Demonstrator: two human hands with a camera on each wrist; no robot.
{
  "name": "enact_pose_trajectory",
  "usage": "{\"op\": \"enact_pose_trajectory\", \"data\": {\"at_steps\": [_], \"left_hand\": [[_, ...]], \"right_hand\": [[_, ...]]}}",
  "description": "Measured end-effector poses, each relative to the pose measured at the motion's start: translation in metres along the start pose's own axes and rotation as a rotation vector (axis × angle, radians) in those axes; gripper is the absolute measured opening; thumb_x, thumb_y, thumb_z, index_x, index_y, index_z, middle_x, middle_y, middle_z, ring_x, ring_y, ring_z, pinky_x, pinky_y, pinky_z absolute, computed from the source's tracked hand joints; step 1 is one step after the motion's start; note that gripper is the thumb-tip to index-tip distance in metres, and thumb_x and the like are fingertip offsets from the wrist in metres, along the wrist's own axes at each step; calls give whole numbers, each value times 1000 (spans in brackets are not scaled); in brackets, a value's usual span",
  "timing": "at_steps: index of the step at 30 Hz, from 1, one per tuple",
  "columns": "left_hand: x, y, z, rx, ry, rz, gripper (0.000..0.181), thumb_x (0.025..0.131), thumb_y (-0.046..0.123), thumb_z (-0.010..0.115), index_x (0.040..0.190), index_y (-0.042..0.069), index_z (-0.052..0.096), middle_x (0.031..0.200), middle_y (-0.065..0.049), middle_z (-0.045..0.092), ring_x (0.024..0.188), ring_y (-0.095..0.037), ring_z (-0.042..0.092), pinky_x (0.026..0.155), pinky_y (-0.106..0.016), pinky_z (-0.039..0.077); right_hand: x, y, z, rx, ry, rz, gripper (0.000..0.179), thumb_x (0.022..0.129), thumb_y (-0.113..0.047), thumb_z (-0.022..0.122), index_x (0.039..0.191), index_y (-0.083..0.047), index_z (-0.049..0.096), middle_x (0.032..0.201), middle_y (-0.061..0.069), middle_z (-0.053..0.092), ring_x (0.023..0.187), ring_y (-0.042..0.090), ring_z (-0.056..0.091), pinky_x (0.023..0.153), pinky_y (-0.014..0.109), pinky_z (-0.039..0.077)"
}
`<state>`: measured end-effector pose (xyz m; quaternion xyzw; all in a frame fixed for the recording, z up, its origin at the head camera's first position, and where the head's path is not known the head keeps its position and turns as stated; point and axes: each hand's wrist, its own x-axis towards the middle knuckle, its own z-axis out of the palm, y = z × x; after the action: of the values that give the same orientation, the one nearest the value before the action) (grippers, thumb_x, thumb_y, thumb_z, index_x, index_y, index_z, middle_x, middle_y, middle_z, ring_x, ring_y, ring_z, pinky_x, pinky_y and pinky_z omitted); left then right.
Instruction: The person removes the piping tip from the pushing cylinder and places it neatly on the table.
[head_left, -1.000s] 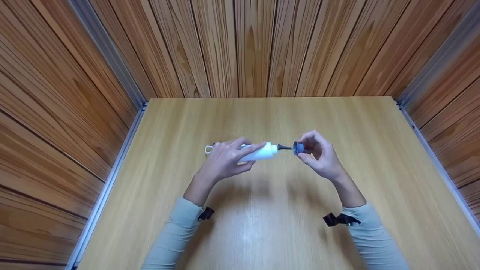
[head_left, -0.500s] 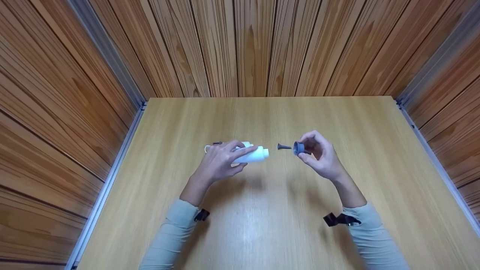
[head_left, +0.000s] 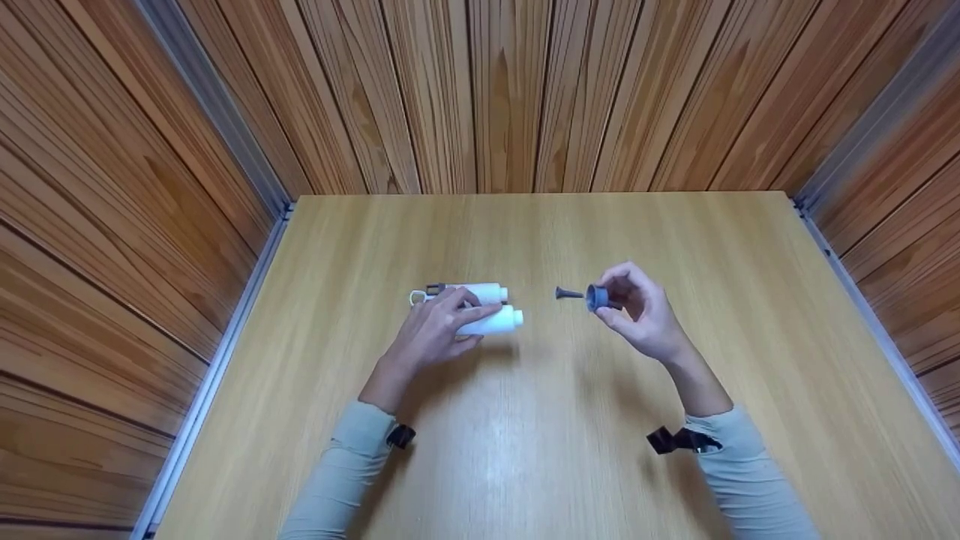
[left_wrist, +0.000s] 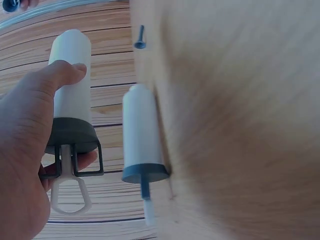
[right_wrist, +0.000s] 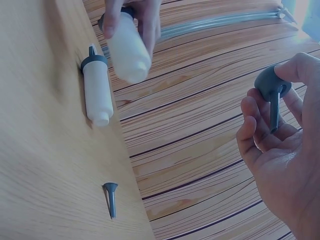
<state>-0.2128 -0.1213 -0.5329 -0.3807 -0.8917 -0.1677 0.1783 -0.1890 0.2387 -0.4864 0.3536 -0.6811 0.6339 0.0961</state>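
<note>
My left hand [head_left: 435, 330] grips a white syringe [left_wrist: 72, 102] with a dark collar, side finger loops and a pale ring-ended plunger. Its blunt tip points right, and it is raised above the table. Behind it in the head view lies a second white syringe [head_left: 472, 291], flat on the wood. My right hand [head_left: 641, 315] pinches a blue-grey cap [right_wrist: 272, 82] with a thin tube, its hollow side facing left in the head view. Between the hands, a small dark flared nozzle [head_left: 568, 293] lies on the tabletop, just left of the cap.
A light wooden table [head_left: 675, 232] spreads beneath both hands. Plank walls [head_left: 510, 97] enclose its back and sides, with metal rails [head_left: 247, 300] along the side edges. Each sleeved wrist carries a small black camera mount [head_left: 401, 436].
My left hand has drawn the syringe leftward and slightly nearer me, away from the nozzle and cap. More of the second syringe now shows. My right hand has stayed almost still.
</note>
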Motion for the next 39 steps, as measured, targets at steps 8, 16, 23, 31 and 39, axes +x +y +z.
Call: {"op": "enact_pose_trajectory", "data": {"at_steps": [8, 16, 23, 31, 39], "left_hand": [[-6, -3, 8, -3, -112, -67, 57, 95, 28, 93, 149, 32, 75, 129, -9, 71, 115, -29, 69, 84, -43, 65], [-8, -6, 17, -10, -172, -93, 54, 97, 26, 92, 148, 27, 76, 127, -9, 71, 114, -28, 70, 84, -43, 64], [-10, -7, 19, -42, -225, -118, 54, 98, 26, 91, 149, 25, 75, 129, -10, 70, 119, -28, 68, 84, -42, 61], [-11, -8, 23, -74, -236, -155, 56, 96, 23, 93, 149, 23, 75, 128, -10, 70, 117, -28, 68, 88, -44, 63], [-12, -8, 25, -69, -251, -183, 57, 95, 25, 93, 150, 25, 75, 130, -10, 71, 118, -28, 70, 87, -44, 63]], "right_hand": [[-1, 1, 0, -16, -6, 14, 35, 90, 30, 61, 122, 23, 51, 113, -13, 73, 100, 0, 70, 91, 16, 61], [-1, 0, 0, -27, -8, 14, 37, 88, 29, 63, 122, 24, 50, 114, -13, 73, 100, 0, 70, 90, 16, 61], [-2, 2, -1, -7, -12, -17, 36, 88, 30, 61, 122, 23, 51, 114, -11, 73, 100, 1, 70, 91, 16, 61], [-3, 2, -1, 5, -2, -15, 36, 88, 30, 61, 122, 23, 51, 113, -10, 74, 99, 2, 70, 90, 16, 60], [-4, 2, 0, 5, 3, -7, 35, 88, 30, 61, 121, 23, 52, 112, -10, 74, 98, 2, 69, 88, 16, 59]]}}
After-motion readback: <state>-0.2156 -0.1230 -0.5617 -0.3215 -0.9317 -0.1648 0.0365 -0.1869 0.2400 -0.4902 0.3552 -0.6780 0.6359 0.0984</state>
